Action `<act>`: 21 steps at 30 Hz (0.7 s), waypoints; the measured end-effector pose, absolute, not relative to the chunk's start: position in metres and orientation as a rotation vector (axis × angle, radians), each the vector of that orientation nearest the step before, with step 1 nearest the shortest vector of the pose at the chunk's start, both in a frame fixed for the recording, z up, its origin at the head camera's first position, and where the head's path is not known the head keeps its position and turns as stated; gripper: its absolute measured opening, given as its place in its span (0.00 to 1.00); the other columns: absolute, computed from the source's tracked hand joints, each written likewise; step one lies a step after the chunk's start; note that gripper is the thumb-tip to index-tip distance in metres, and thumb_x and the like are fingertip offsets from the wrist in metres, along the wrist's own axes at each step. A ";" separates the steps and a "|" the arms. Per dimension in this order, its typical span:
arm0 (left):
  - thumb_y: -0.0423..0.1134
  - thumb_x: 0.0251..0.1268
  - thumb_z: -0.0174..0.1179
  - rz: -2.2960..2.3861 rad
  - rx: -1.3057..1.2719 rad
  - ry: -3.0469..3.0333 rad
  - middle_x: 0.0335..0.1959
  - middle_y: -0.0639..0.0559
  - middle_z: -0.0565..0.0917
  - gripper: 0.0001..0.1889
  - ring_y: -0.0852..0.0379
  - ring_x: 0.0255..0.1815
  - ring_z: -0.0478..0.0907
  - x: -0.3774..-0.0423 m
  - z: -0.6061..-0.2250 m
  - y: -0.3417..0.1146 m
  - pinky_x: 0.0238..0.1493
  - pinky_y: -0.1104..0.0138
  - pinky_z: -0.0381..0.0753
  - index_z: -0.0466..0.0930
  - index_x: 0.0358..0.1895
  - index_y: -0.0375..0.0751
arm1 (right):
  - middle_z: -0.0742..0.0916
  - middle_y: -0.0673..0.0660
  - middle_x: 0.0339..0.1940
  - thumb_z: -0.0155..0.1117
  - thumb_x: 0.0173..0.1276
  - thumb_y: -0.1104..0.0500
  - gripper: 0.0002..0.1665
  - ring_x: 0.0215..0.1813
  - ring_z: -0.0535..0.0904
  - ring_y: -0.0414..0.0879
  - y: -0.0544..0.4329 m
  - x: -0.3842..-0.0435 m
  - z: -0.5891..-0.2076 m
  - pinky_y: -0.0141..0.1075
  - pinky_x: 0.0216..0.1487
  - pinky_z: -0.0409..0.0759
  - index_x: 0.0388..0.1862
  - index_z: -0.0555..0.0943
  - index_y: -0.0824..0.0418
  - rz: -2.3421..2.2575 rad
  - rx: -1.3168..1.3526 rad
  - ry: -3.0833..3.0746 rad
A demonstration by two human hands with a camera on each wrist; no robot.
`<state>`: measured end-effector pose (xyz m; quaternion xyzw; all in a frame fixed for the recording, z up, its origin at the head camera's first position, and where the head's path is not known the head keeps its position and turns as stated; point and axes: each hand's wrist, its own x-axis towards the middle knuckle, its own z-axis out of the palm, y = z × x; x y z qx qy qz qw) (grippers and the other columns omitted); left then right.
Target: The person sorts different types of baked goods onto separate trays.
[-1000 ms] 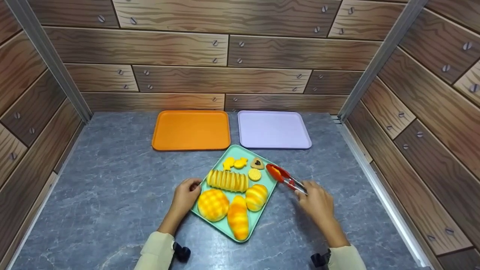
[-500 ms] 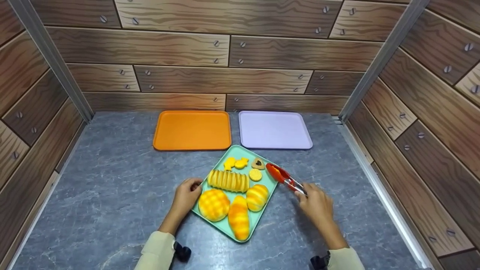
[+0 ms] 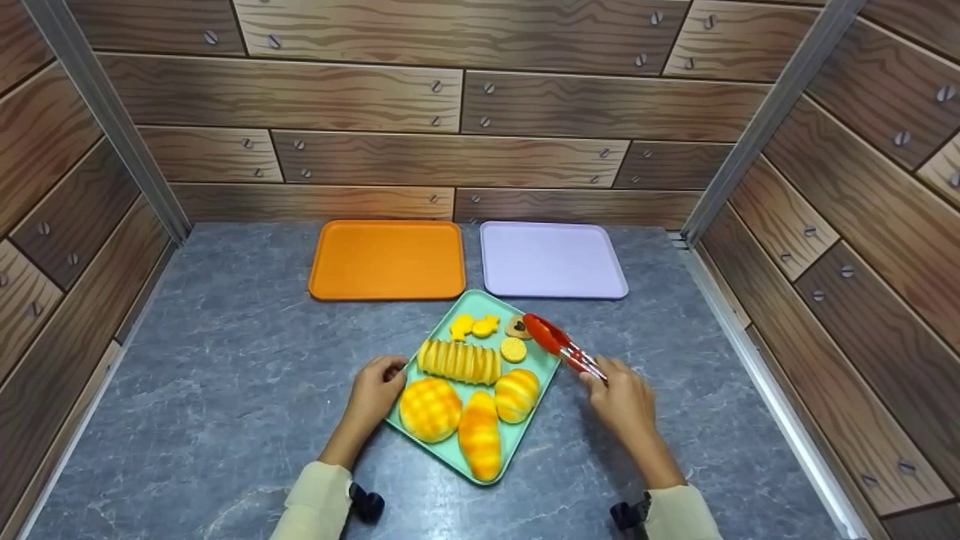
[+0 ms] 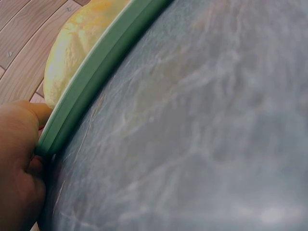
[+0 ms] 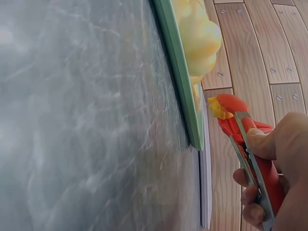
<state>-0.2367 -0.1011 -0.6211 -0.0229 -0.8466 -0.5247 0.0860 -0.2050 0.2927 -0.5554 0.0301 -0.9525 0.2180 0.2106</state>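
My left hand [image 3: 377,391] pinches the left rim of a mint-green tray [image 3: 480,298], the thumb over the rim and fingers beneath it in the left wrist view. Red-tipped metal tongs [image 3: 559,343] are in my right hand [image 3: 622,397], above the tray's right corner. Their tips hold a small yellow piece [image 5: 219,109], seen in the right wrist view. The tongs partly cover a heart-centred cookie [image 3: 516,326]. Near it lie a round yellow cookie [image 3: 514,349] and small fish-shaped yellow pieces [image 3: 485,325]. Also on the tray are a ridged loaf [image 3: 459,361], a round checked bun [image 3: 430,409], a long roll [image 3: 480,436] and a striped roll [image 3: 517,395].
Behind the green tray, an orange tray [image 3: 387,260] and a lilac tray [image 3: 553,260] lie side by side, with a narrow gap between them. Wood-patterned walls [image 3: 375,157] enclose the grey marbled tabletop [image 3: 225,375] at the back and both sides.
My right hand has moved the tongs slightly left and away from me, so their tips now overlap the heart-centred cookie. My left hand keeps its hold on the tray.
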 end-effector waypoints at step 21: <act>0.32 0.68 0.62 -1.549 -0.063 -2.547 0.37 0.50 0.83 0.08 0.58 0.37 0.76 -0.237 -0.620 -0.102 0.42 0.65 0.77 0.87 0.47 0.39 | 0.88 0.57 0.44 0.72 0.66 0.53 0.19 0.41 0.84 0.58 0.252 -0.245 -0.549 0.56 0.40 0.78 0.54 0.86 0.58 0.779 0.102 -2.661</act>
